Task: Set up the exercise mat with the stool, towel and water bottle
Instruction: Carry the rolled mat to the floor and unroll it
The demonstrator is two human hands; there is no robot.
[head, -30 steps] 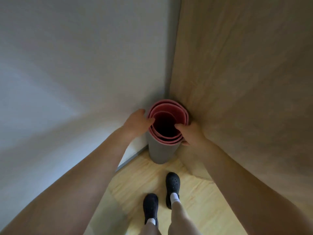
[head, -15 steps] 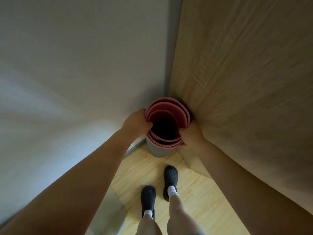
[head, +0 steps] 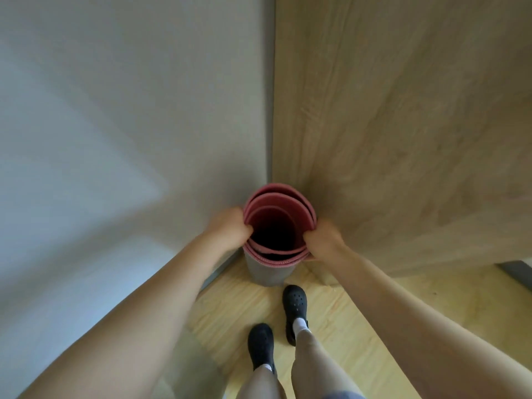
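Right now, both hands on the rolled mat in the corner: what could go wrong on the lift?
1. The left hand and right hand pinch only the top rim of the mat; inner coils could slide and telescope out.
2. The roll stands close to the wooden panel and white wall, so it may scrape or catch.
3. The shoes stand close to its base; a dropped or swinging roll could hit them.

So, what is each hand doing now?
Left hand: grips the rolled mat's top rim.
Right hand: grips the rim opposite.
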